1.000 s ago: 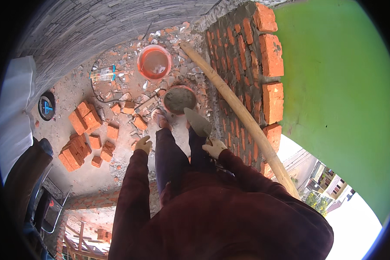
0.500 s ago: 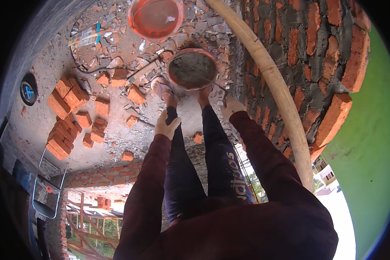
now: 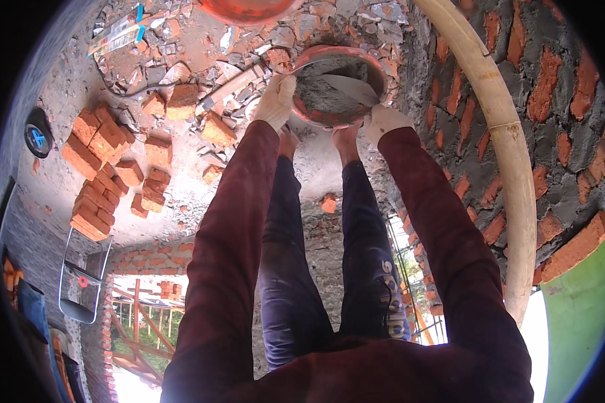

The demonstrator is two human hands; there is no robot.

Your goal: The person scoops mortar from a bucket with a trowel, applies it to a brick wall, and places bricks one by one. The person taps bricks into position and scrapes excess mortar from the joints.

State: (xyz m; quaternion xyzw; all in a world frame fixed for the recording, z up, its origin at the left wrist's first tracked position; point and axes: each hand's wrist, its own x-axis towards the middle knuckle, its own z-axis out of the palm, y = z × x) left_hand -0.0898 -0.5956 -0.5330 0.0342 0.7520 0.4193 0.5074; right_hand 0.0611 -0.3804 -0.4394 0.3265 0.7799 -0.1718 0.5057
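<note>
A round reddish bucket (image 3: 305,115) with wet grey mortar (image 3: 319,94) in it is in front of me, above my feet. My left hand (image 3: 276,101), in a pale glove, is closed on its left rim. My right hand (image 3: 386,122), also gloved, is closed at the lower right rim. A trowel (image 3: 351,88) reaches from the right hand into the bucket, its blade over the mortar. The handle is hidden in that hand; whether these fingers also grip the rim I cannot tell.
Red bricks (image 3: 101,144) lie stacked and loose at the left. A brick wall with grey mortar (image 3: 544,84) rises at the right, a curved bamboo pole (image 3: 511,151) before it. Another red bucket (image 3: 252,9) stands at the far edge amid rubble. A metal-framed object (image 3: 77,311) is lower left.
Both hands have moved forward to the bucket. The left hand, empty before, now grips its rim. The trowel blade now shows over the mortar. The view has shifted, and the bucket looks larger.
</note>
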